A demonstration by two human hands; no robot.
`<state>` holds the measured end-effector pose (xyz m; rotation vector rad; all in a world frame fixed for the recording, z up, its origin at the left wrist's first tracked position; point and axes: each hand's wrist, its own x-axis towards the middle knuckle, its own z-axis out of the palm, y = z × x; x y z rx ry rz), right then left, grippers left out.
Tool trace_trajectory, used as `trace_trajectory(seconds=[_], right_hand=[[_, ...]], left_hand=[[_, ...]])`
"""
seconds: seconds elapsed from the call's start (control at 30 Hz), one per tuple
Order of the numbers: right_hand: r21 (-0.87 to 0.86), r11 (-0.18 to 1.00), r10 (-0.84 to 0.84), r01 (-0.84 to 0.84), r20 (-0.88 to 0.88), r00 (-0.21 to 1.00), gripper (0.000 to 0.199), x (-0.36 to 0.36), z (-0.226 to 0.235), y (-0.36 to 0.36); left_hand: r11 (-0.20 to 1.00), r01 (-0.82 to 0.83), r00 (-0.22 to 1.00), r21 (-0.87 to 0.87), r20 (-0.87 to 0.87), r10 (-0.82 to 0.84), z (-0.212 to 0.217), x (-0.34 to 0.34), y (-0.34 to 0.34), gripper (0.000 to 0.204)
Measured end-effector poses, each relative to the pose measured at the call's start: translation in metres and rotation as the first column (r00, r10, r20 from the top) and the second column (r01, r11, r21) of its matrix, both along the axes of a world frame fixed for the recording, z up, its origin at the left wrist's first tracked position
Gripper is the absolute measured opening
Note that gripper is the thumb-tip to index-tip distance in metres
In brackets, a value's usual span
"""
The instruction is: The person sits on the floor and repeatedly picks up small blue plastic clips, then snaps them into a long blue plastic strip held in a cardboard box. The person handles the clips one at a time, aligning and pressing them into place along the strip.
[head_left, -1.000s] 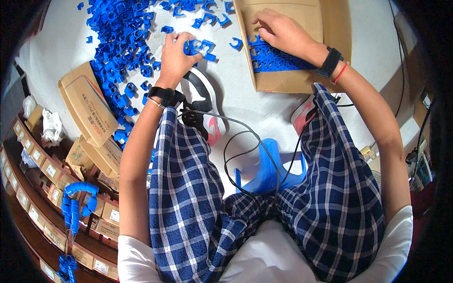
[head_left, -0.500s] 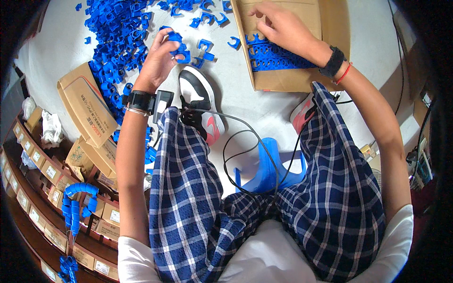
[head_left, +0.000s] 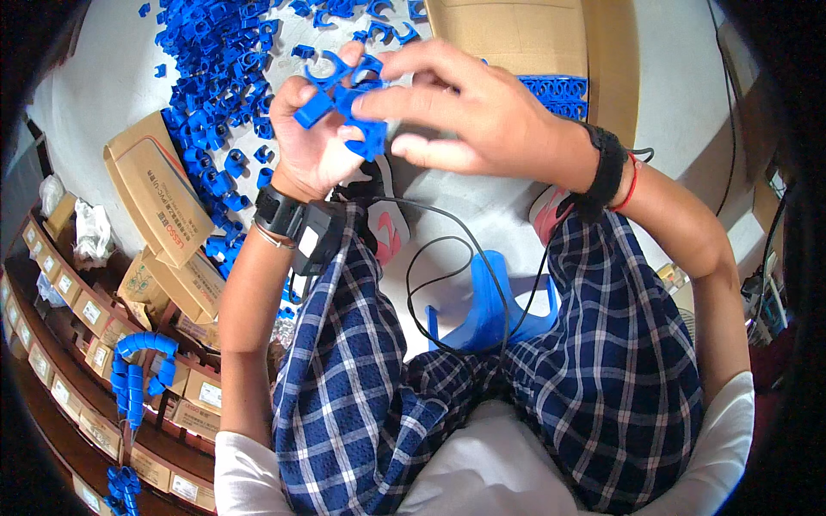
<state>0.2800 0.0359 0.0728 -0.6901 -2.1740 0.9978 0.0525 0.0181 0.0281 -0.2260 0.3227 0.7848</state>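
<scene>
My left hand (head_left: 308, 153) is closed around several blue plastic pipe clips (head_left: 315, 110), their curved open jaws pointing various ways. From the right, my right hand (head_left: 495, 116) reaches across to this bunch. Its fingers are spread, with the fingertips overlapping the clips; whether they grip one I cannot make out. Behind that hand is an open cardboard box (head_left: 516, 30) with blue clips (head_left: 572, 93) in rows inside, partly covered by the hand. A big heap of loose blue clips (head_left: 211, 60) lies on the floor at the far left.
A flattened carton (head_left: 159, 189) leans by the heap. Shelves of small brown boxes (head_left: 90, 310) line the left, with a string of blue fittings (head_left: 129, 387) hanging there. A blue plastic stool (head_left: 490, 301) and a black cable (head_left: 413, 292) are between my legs.
My right hand has moved left from above the box to the clips in my left hand. My left hand has come slightly nearer and to the right, still holding its clips.
</scene>
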Motion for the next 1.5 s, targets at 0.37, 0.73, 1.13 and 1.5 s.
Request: trace_trajectory(seconds=[0.37, 0.73, 1.13, 1.5], right_hand=[[0.440, 0.859, 0.226, -0.260, 0.130, 0.965, 0.024, 0.000, -0.001, -0.006], [0.480, 0.806, 0.286, -0.346, 0.196, 0.938, 0.019, 0.015, -0.003, -0.020], [0.458, 0.853, 0.231, -0.250, 0.098, 0.968, 0.026, 0.051, 0.016, -0.015], [-0.273, 0.868, -0.089, 0.416, 0.737, 0.670, 0.023, 0.094, -0.068, 0.043]], left_hand=[[0.998, 0.045, 0.997, -0.048, 0.064, -0.042, 0.011, 0.022, -0.012, 0.039], [0.995, 0.054, 0.982, -0.084, 0.187, -0.037, -0.005, 0.029, -0.025, 0.038], [0.994, 0.090, 0.965, -0.070, 0.253, -0.069, -0.007, 0.032, -0.028, 0.042], [0.994, 0.078, 0.982, -0.081, 0.177, -0.063, -0.011, 0.024, -0.032, 0.043]])
